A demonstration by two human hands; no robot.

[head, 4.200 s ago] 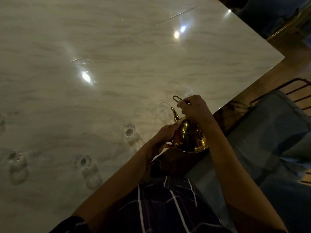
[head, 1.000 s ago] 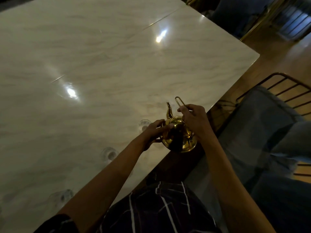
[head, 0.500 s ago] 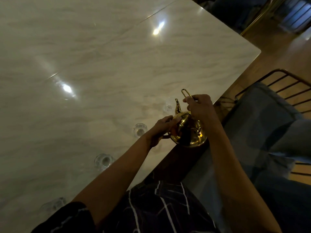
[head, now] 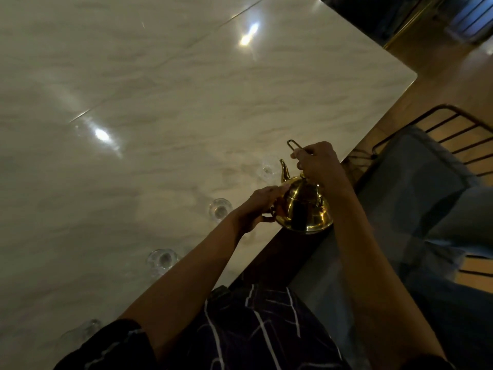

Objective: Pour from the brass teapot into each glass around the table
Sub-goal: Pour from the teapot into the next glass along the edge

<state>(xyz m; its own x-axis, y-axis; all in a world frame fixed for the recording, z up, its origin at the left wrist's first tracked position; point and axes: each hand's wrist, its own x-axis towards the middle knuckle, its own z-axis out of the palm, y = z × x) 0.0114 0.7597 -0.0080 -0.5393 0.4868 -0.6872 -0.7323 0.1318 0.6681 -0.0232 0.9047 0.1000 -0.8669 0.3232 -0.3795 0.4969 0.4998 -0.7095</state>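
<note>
The brass teapot (head: 304,209) hangs in the air over the near edge of the marble table (head: 186,102). Its spout points at a small clear glass (head: 268,169) just beyond it. My right hand (head: 318,164) grips the wire handle above the pot. My left hand (head: 260,206) touches the pot's left side and lid with its fingertips. Two more clear glasses stand along the near edge, one (head: 220,208) left of the pot and another (head: 162,259) further left. A fourth glass (head: 90,327) shows dimly at the lower left.
A blue-grey cushioned chair (head: 416,198) with a dark metal frame stands right of the table's edge. Wooden floor (head: 453,81) lies beyond the table's far right corner. Bright light reflections sit on the tabletop.
The teapot has moved forward and right along the table's edge, and its spout now sits close to the glass nearest the corner. Both hands keep their hold.
</note>
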